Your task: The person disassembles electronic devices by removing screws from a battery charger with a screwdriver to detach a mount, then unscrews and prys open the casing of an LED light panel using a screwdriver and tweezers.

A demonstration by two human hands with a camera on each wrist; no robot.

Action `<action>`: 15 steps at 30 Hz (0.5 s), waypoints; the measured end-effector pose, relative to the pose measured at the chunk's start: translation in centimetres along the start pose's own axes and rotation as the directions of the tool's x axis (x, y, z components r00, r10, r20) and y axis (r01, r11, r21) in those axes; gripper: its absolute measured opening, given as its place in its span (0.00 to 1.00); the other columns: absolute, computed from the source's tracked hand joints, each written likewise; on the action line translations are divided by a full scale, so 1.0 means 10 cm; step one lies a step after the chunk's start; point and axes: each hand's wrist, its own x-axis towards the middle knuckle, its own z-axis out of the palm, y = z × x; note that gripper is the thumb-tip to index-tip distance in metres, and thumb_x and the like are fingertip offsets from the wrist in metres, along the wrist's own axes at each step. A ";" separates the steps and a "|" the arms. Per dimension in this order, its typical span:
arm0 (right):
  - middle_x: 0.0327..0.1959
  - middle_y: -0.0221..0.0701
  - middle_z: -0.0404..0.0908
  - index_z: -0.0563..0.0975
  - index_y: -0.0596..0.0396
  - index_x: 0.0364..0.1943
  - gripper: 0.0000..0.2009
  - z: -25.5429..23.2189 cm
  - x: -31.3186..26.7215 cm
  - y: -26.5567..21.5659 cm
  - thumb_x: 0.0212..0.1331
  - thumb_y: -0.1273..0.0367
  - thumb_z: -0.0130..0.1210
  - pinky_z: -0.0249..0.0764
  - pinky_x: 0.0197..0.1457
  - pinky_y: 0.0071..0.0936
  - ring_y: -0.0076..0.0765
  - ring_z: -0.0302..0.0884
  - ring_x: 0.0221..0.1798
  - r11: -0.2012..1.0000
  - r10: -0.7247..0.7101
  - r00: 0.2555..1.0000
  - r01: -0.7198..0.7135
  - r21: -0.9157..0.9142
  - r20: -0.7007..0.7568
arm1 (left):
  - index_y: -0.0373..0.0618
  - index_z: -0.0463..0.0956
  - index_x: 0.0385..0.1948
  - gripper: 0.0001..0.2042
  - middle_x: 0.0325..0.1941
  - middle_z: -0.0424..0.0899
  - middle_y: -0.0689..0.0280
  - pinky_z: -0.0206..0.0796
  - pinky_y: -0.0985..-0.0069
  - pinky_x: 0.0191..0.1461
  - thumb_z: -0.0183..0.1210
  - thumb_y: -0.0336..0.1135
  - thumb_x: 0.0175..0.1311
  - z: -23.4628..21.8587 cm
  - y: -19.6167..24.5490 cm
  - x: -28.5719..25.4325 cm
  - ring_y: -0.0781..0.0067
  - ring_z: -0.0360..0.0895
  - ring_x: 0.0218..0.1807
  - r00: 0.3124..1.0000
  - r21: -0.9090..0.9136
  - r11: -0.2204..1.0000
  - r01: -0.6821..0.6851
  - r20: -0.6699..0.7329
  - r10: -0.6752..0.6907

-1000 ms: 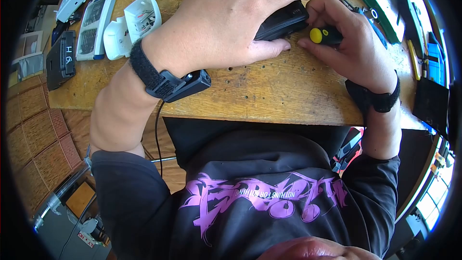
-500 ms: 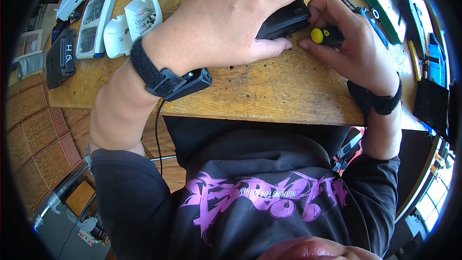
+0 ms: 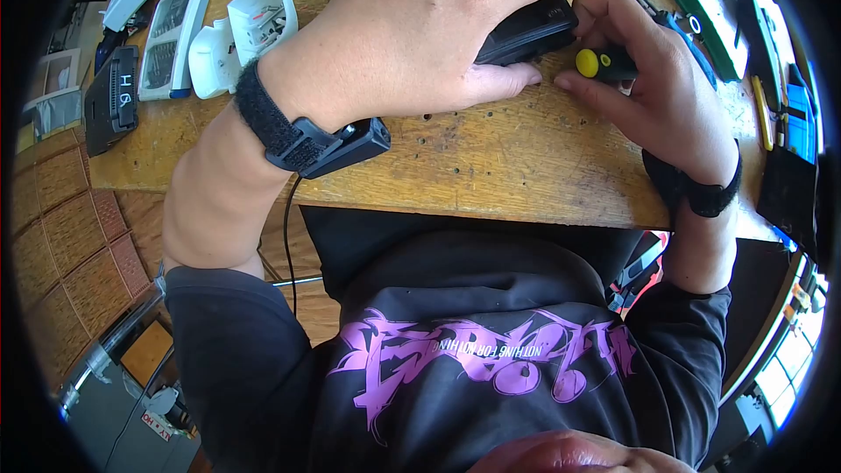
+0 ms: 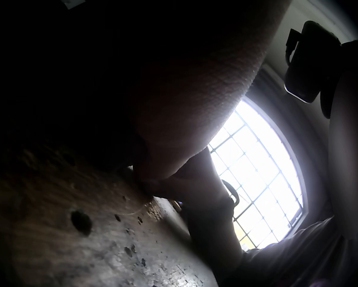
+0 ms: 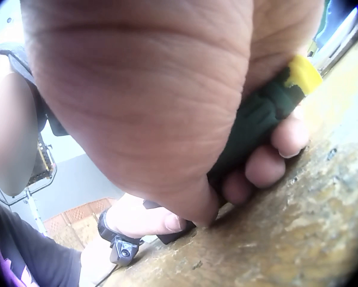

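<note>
My left hand (image 3: 412, 44) lies over a black boxy device (image 3: 530, 31) on the wooden bench, gripping it with the thumb along its near side and the fingers over its top and far side. Much of the device is hidden beneath this hand. Beside its right end, my right hand (image 3: 657, 79) holds a screwdriver with a dark green handle (image 5: 256, 125) and a round yellow end (image 3: 588, 62). In the right wrist view the fingers curl under that handle, close to the bench top. The shank is hidden.
Left on the bench stand an open white case (image 3: 263, 13) with small parts, a bit set (image 3: 173, 39) and a black box marked in white (image 3: 112, 101). Pliers with blue handles (image 3: 692, 48), a green tray (image 3: 701, 9) and a yellow-handled tool (image 3: 761, 112) lie right.
Both hands appear slightly further right in the head view, as the view itself shifts a little. The grips on the device and the screwdriver stay the same.
</note>
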 end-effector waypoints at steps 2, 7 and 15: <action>0.42 0.34 0.80 0.73 0.60 0.56 0.25 0.02 -0.01 0.01 0.57 0.72 0.72 0.80 0.53 0.29 0.34 0.83 0.46 0.999 -0.028 0.999 0.027 -0.024 -0.030 | 0.38 0.72 0.60 0.32 0.61 0.73 0.51 0.50 0.43 0.77 0.71 0.44 0.55 0.01 -0.01 -0.01 0.48 0.67 0.70 1.000 0.013 1.000 -0.007 -0.010 0.007; 0.42 0.34 0.81 0.72 0.59 0.58 0.25 0.02 -0.01 0.01 0.58 0.72 0.72 0.80 0.52 0.29 0.34 0.83 0.45 1.000 -0.018 1.000 0.017 -0.026 -0.021 | 0.40 0.73 0.60 0.31 0.60 0.74 0.51 0.51 0.44 0.76 0.71 0.43 0.54 -0.01 0.01 0.01 0.49 0.68 0.69 1.000 0.029 1.000 -0.005 0.014 0.005; 0.43 0.35 0.81 0.72 0.59 0.59 0.26 0.02 -0.04 0.00 0.58 0.71 0.72 0.80 0.52 0.29 0.35 0.83 0.46 0.999 0.020 1.000 -0.020 -0.043 -0.003 | 0.41 0.72 0.60 0.32 0.59 0.74 0.52 0.52 0.45 0.76 0.71 0.42 0.53 -0.03 0.03 0.01 0.49 0.69 0.68 1.000 0.053 0.999 -0.003 0.015 0.002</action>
